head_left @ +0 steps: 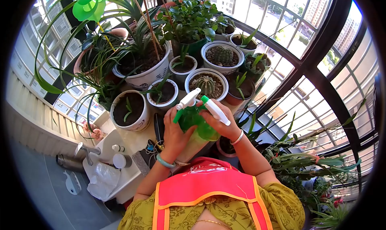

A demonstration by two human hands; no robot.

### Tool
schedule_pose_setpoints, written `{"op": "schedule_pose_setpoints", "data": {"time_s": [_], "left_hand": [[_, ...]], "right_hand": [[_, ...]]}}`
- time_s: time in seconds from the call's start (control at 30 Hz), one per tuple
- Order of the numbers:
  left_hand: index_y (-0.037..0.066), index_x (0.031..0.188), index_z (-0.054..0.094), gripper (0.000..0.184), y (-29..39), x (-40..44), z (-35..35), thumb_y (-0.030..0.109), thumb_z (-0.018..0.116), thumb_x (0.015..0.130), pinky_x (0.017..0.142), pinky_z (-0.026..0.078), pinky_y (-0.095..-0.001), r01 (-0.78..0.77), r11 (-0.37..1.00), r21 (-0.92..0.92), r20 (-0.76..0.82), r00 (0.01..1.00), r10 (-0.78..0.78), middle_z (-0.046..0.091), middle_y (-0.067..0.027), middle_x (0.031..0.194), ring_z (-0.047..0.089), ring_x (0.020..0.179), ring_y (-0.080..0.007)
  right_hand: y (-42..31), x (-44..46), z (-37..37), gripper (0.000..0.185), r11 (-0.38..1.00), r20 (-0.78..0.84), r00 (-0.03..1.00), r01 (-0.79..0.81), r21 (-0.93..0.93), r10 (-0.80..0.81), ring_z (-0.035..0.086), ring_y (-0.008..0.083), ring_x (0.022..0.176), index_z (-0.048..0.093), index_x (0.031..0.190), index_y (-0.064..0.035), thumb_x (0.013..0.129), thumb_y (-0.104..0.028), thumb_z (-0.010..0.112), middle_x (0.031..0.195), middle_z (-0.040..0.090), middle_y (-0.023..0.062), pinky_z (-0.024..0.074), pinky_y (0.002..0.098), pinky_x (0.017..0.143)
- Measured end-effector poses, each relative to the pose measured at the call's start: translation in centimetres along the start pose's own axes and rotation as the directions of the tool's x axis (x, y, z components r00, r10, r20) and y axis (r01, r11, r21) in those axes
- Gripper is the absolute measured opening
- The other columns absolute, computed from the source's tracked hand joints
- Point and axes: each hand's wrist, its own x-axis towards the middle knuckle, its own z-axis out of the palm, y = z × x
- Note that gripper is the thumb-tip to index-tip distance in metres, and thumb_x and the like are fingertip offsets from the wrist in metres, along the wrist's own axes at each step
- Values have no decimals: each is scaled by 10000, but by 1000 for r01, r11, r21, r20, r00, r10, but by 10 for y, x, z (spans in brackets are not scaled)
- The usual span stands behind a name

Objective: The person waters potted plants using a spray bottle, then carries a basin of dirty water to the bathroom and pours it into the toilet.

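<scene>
Two green spray bottles with white and green trigger heads are held close together before my chest. My left hand (175, 134) is wrapped round the left green spray bottle (187, 118), whose white nozzle points down to the left. Around the right green spray bottle (208, 132) my right hand (223, 126) is closed, its white trigger head tilted to the right. Just beyond the bottles stands a white pot with a round cactus (206, 84). The lower parts of the bottles are partly hidden by my fingers.
Behind stand a second cactus pot (222, 56), a large leafy plant (189, 19) and several other potted plants. At the left are a sink (134, 170) with a faucet (86, 149) and a plastic bag (103, 181). Barred windows and more plants lie to the right.
</scene>
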Motion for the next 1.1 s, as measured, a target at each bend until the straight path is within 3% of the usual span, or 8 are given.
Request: {"op": "schedule_pose_setpoints", "data": {"time_s": [0.13, 0.27, 0.4, 0.73, 0.83, 1.1], "left_hand": [[47, 1287, 275, 838, 0, 0, 0, 145, 764, 613, 931, 344, -410, 14, 1000, -1, 12, 1000, -14, 366, -181, 1229, 360, 1133, -355], [51, 1288, 278, 845, -5, -1, 2, 151, 769, 607, 934, 343, -410, 7, 1000, 3, -9, 1000, -7, 367, -178, 1224, 364, 1129, -357], [58, 1293, 281, 847, -6, -2, 4, 149, 769, 607, 928, 355, -404, -1, 1000, 5, -28, 1000, 1, 367, -176, 1222, 383, 1116, -356], [72, 1298, 279, 860, -7, -1, 3, 162, 771, 599, 922, 375, -389, 7, 1000, 9, -9, 1000, -7, 372, -158, 1221, 390, 1115, -343], [94, 1285, 279, 866, -5, -1, 1, 140, 779, 580, 910, 397, -392, 28, 1000, -1, -11, 1000, -28, 349, -153, 1226, 388, 1123, -354], [82, 1294, 291, 850, -4, -2, 0, 166, 769, 596, 937, 375, -379, 50, 999, 14, -15, 999, -49, 352, -144, 1236, 380, 1133, -333]], "right_hand": [[6, -1, -4, 295, 996, 56, 998, 13, -87, -8, 560, 101, 871, 517, 1100, -7, 806, 9, 530, 973, 564, 30, 447, 235, 760], [4, -2, -2, 317, 998, 32, 999, -13, -64, 15, 572, 118, 883, 496, 1123, 1, 807, 23, 515, 1029, 569, 54, 456, 242, 760], [-3, -2, 2, 281, 998, -38, 998, -57, 23, 58, 550, 134, 830, 553, 1048, -14, 769, 15, 565, 940, 571, 76, 430, 244, 738], [-4, -2, 4, 264, 998, -61, 997, -53, -19, 52, 547, 135, 822, 559, 1024, 1, 762, 31, 547, 899, 562, 75, 431, 242, 721], [-4, -3, 5, 277, 996, -60, 996, -70, 57, 73, 561, 117, 808, 544, 1056, 1, 780, 3, 525, 945, 567, 57, 439, 237, 698], [-4, -2, 3, 275, 996, -29, 996, -86, 7, 86, 580, 135, 840, 533, 1068, 12, 794, -9, 525, 1010, 560, 61, 452, 247, 746]]}}
